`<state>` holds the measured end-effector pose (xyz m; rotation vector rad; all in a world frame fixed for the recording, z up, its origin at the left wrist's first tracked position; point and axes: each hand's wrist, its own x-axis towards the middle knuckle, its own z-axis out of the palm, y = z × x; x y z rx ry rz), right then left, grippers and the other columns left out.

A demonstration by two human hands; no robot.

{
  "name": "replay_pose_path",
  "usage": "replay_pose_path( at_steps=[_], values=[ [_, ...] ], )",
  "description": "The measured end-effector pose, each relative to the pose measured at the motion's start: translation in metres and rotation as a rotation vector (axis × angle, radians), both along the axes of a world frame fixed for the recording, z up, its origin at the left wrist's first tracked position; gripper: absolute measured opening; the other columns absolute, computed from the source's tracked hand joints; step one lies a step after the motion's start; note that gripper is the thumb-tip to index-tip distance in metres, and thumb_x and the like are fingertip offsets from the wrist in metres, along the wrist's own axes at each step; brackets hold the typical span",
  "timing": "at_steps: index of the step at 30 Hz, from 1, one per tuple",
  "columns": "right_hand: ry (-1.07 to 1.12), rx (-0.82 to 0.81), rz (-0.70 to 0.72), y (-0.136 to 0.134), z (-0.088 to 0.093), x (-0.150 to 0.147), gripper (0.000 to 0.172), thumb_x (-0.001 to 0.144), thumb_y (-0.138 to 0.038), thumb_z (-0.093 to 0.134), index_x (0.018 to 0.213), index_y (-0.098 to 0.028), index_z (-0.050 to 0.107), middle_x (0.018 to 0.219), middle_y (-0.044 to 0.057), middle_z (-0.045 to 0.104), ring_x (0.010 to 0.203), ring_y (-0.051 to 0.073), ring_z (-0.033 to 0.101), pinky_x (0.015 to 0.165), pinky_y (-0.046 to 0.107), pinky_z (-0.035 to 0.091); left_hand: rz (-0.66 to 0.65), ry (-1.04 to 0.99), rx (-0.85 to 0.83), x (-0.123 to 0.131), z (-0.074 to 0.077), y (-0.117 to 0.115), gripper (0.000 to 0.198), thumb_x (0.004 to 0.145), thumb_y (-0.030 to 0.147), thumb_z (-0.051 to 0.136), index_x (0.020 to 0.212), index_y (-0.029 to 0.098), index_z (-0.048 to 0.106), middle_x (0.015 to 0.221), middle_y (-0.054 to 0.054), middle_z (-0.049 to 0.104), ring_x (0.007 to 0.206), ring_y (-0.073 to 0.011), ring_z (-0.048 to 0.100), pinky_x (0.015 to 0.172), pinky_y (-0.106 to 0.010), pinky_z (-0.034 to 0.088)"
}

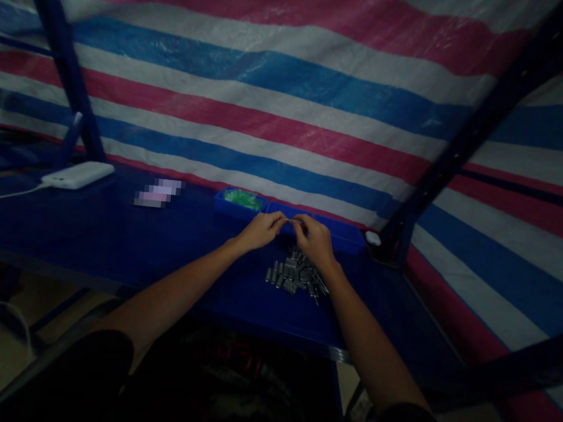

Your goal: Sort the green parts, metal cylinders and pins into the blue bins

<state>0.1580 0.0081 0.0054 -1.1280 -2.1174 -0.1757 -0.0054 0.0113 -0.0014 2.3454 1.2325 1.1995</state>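
Observation:
My left hand [261,230] and my right hand [313,239] meet above the blue table [176,254]. Pinched between the fingertips of both is a thin, pale, pin-like piece [289,220], too small to make out fully. Just below my right hand lies a heap of small grey metal cylinders [298,270], some with thin rods sticking out. Behind my left hand stands a blue tray [219,204] holding green and clear small pieces [244,198]. Two more blue trays continue to the right, partly hidden by my hands; one is the right-hand tray [344,233].
A white power bank [79,175] with a white cable [1,197] lies at the left. Near it is a blurred-out flat item [160,193]. A small white case [372,238] sits by the right blue post [402,234]. Striped plastic sheeting [271,116] hangs behind the table.

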Motion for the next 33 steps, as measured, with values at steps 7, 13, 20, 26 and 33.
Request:
replay_pose_path(
  at_steps=[7,13,20,26,33],
  values=[
    [0.021,0.077,0.012,0.000,0.003,0.000,0.026,0.088,-0.030,0.039,0.090,-0.018,0.061,0.083,0.003,0.066,0.075,0.014,0.058,0.069,0.022,0.038,-0.006,0.034,-0.029,0.001,-0.005,0.004,0.034,0.089,0.030,0.032,0.082,0.015,0.062,0.059,0.001,0.057,0.055,-0.0108,0.052,0.054,-0.021,0.036],
    [0.140,0.151,-0.439,0.017,0.007,0.039,0.033,0.085,-0.038,0.039,0.074,-0.017,0.061,0.068,0.005,0.062,0.063,0.015,0.055,0.059,0.024,0.033,-0.064,0.276,-0.128,0.011,-0.018,0.000,0.024,0.081,0.036,0.049,0.085,0.017,0.064,0.066,-0.001,0.064,0.060,-0.0130,0.057,0.053,-0.021,0.037],
    [0.289,0.112,-0.577,0.034,-0.001,0.071,0.033,0.083,-0.037,0.040,0.068,-0.017,0.061,0.064,0.006,0.063,0.061,0.017,0.055,0.058,0.025,0.032,-0.048,0.528,-0.211,0.020,-0.019,-0.011,0.032,0.078,0.048,0.048,0.084,0.021,0.064,0.077,-0.002,0.068,0.066,-0.0159,0.061,0.052,-0.022,0.036],
    [0.301,0.170,-0.454,0.035,-0.001,0.069,0.035,0.086,-0.036,0.035,0.086,-0.015,0.063,0.072,0.008,0.065,0.065,0.018,0.058,0.062,0.027,0.037,-0.082,0.453,-0.215,0.020,-0.024,-0.006,0.020,0.078,0.034,0.049,0.085,0.021,0.062,0.075,0.000,0.067,0.064,-0.0140,0.060,0.053,-0.021,0.036],
    [0.130,0.055,-0.333,0.032,-0.004,0.056,0.035,0.083,-0.037,0.042,0.104,-0.015,0.061,0.076,0.008,0.066,0.069,0.020,0.058,0.063,0.029,0.039,-0.048,0.148,-0.203,0.009,-0.017,0.006,0.017,0.076,0.029,0.051,0.079,0.015,0.060,0.061,0.001,0.059,0.055,-0.0118,0.054,0.049,-0.021,0.035]
  ],
)
